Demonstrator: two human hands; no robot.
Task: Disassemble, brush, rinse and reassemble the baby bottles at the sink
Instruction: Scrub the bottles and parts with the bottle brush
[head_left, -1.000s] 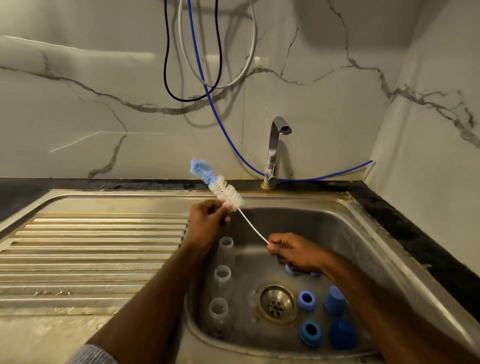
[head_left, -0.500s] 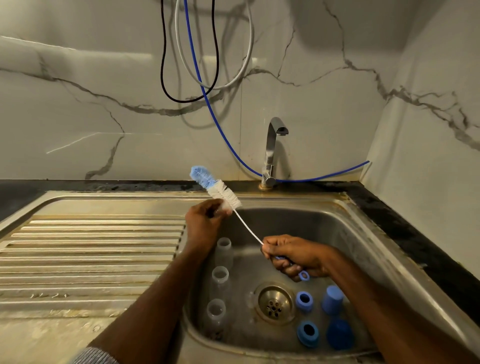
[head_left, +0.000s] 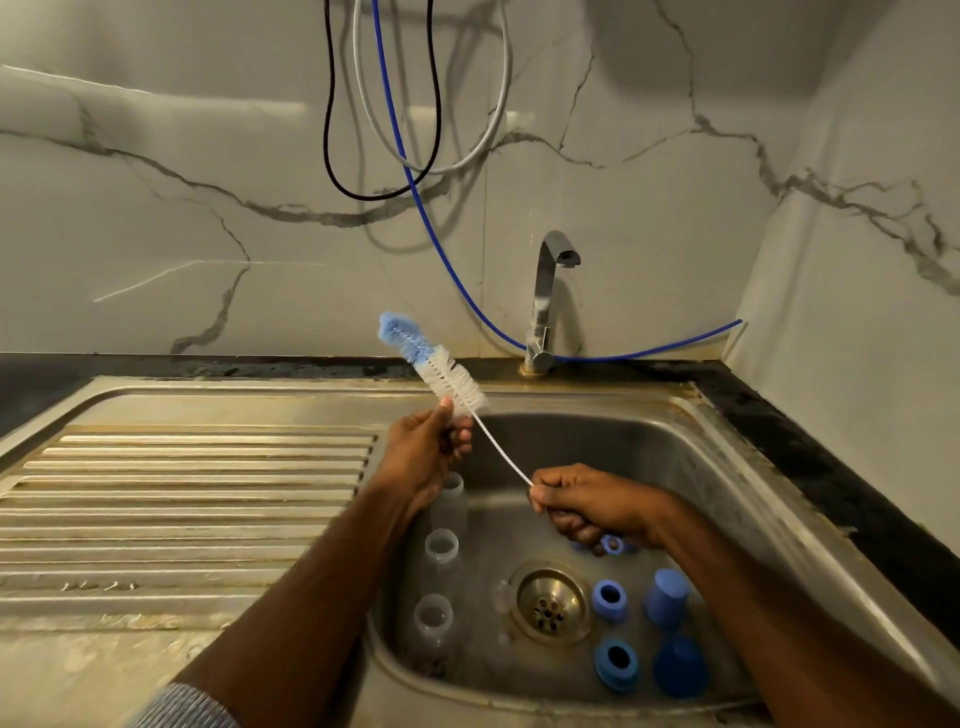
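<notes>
Baby bottles, three clear ones with their tops off, stand in a row along the left wall of the sink, left of the drain. Right of the drain sit two blue screw rings and two blue caps, apart from the bottles. Above the sink's back-left corner I hold the bottle brush slanted, its blue tip up and to the left. My left hand pinches the white bristles at their lower end between thumb and fingers. My right hand is clenched around the handle end of the thin twisted wire, over the sink just behind the drain; a small blue loop pokes out under it. The tap stands behind the sink, no water visibly running, and the ribbed draining board lies to its left.
</notes>
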